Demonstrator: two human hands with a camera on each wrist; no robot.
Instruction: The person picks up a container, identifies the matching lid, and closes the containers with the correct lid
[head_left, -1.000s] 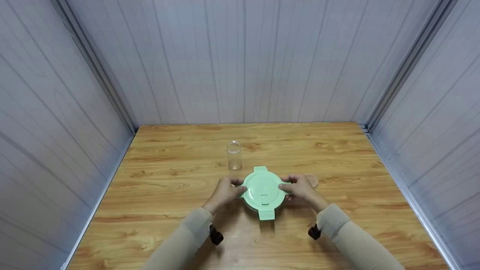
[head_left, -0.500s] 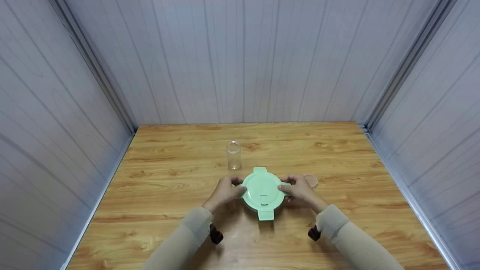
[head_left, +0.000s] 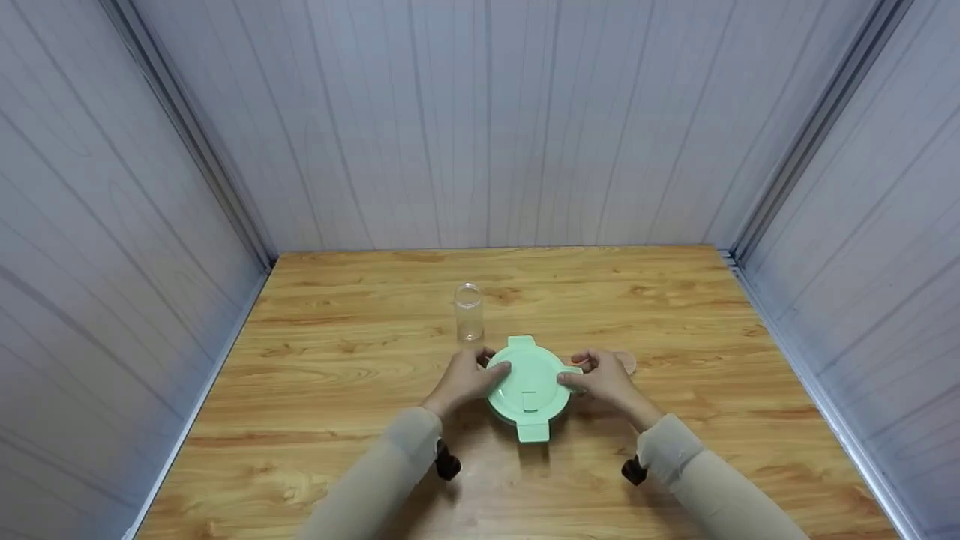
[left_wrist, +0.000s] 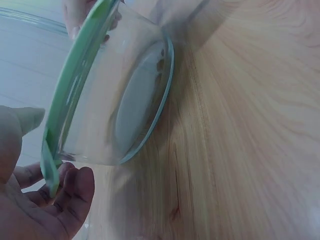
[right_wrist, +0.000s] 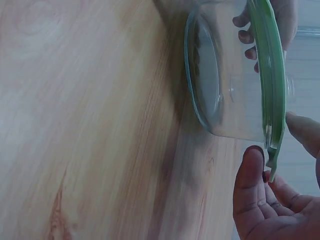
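Observation:
A round glass food container (left_wrist: 100,120) stands on the table, covered by a light green lid (head_left: 529,382) with flaps around its edge. My left hand (head_left: 463,381) is at the lid's left side, thumb over the top; in the left wrist view its fingers (left_wrist: 75,192) curl under a flap (left_wrist: 50,170). At the right side my right hand (head_left: 606,381) holds the opposite flap (head_left: 574,375), thumb above and fingers below. The front flap (head_left: 533,433) sticks out from the rim. The left flap is hidden by my hand in the head view.
A tall clear glass jar (head_left: 469,311) stands behind the container, slightly left. A small round tan disc (head_left: 626,363) lies beyond my right hand, partly covered by it. Pale panel walls (head_left: 487,135) border the wooden table (head_left: 337,300) at the back and sides.
My left hand has shifted right and a little forward, its thumb now further over the lid. The right hand's fingers have spread slightly from the flap. The container stays in place.

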